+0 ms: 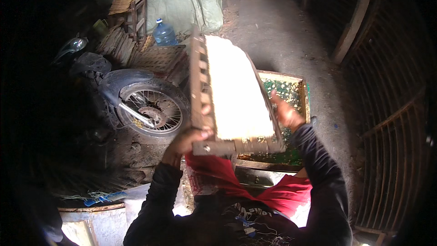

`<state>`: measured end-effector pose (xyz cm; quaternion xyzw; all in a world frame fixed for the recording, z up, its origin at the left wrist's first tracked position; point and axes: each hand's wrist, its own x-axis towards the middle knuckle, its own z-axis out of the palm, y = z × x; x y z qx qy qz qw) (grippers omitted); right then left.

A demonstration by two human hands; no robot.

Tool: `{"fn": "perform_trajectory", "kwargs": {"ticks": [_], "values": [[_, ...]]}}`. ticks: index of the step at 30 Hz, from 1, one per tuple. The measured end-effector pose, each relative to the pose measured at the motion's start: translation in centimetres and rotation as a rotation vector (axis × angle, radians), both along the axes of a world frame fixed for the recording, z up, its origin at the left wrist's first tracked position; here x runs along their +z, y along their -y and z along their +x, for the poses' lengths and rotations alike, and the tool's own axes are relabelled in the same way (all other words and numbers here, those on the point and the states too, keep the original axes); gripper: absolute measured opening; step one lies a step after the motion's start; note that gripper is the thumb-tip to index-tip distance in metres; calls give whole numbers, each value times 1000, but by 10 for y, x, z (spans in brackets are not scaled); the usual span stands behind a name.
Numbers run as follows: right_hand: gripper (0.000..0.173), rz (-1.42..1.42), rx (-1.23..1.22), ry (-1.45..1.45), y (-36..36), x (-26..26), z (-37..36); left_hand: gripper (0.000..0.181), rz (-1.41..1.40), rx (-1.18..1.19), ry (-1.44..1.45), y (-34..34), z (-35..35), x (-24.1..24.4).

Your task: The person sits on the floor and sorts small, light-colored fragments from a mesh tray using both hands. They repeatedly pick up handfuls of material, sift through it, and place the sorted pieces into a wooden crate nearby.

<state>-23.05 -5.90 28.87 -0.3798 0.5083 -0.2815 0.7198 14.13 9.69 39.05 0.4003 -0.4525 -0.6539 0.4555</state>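
A slatted wooden tray [202, 75] is tilted up in front of me. On it lies a white slab or sheet [240, 89], so overexposed that its surface cannot be made out. My left hand [191, 140] grips the tray's near left corner, with fingertips on the side rail. Beside the right rail is my right hand [288, 114], blurred by motion; whether it touches the rail cannot be told. Under and right of the tray sits a wood-framed screen [305, 100] with green mesh, scattered with small pale pieces.
A motorcycle's front wheel [155, 111] stands close on the left. Behind it are a woven bamboo panel [158, 58], a stack of flat pieces [116, 46], a blue water jug [165, 34] and a wooden stand [136, 10]. A slatted wall [389, 136] runs along the right.
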Motion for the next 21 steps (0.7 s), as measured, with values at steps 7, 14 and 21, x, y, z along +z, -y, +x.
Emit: {"fn": "perform_trajectory", "kwargs": {"ticks": [7,14,21], "values": [[67,11,-662,-44,-66,-198,33,96,252,-267,197,-38,-27,-22],[69,114,-552,316,-56,-237,63,102,119,-194,282,-31,-33,-43],[65,99,-436,553,-83,-225,99,97,-323,-280,787,-16,-24,-54]]}}
